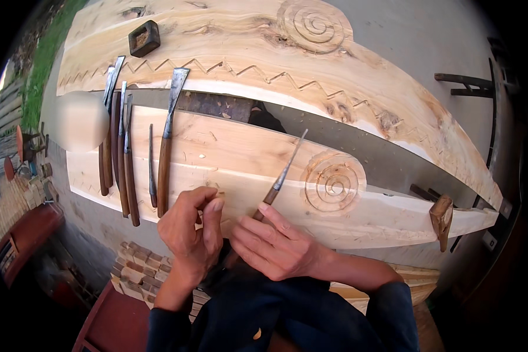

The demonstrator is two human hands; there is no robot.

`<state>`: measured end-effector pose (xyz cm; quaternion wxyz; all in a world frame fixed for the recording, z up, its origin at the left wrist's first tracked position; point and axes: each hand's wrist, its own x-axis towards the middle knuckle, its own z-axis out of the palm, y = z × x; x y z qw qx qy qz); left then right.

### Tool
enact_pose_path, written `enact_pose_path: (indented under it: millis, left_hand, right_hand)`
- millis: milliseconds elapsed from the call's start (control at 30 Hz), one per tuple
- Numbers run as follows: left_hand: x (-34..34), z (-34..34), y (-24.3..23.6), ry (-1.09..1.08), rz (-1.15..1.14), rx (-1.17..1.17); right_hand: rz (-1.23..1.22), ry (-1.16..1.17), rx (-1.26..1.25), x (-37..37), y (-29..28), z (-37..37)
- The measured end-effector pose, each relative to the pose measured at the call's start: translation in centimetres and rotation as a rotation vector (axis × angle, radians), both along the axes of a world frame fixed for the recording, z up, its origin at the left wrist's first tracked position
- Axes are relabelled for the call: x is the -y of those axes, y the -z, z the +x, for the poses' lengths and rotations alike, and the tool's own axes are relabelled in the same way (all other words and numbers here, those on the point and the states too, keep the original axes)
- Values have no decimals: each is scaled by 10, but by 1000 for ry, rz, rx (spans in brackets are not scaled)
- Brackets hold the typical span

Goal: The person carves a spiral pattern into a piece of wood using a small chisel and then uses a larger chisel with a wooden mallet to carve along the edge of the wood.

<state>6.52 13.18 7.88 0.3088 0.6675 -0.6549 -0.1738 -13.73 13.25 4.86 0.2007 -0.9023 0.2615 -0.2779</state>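
Observation:
My right hand [270, 246] grips a slim chisel [283, 172] by its wooden handle, blade angled up over the lower board [217, 146], left of its carved spiral [334, 183]. Beside it, my left hand [190, 232] is curled, thumb and index finger close together; whether they pinch anything is too small to tell. Several chisels and gouges [165, 158] with wooden handles lie across the board at the left, blades pointing away from me. The upper board [229, 41] bears a zigzag groove and another carved spiral [315, 23].
A dark square block [144, 38] sits on the upper board, a wooden mallet-like tool [442, 223] on the lower board's right end. Dark trestles [463, 83] stand right. Stacked wood offcuts [132, 270] and a red piece [108, 322] lie below left. A blurred patch covers part of the left side.

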Motion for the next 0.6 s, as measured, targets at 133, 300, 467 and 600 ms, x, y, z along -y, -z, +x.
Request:
enact_pose_path:
  millis: [133, 300, 467, 600]
  left_hand:
    - [-55, 5, 8, -124, 88, -116]
    - [-78, 11, 7, -172, 150, -117]
    - [-88, 10, 3, -177, 69, -136]
    - [-91, 11, 5, -157, -38, -7]
  right_hand:
    - [2, -14, 55, 11, 5, 34]
    - [-18, -33, 80, 5, 11, 54]
    - [49, -6, 65, 3, 5, 57]
    - [52, 16, 26, -4, -3, 47]
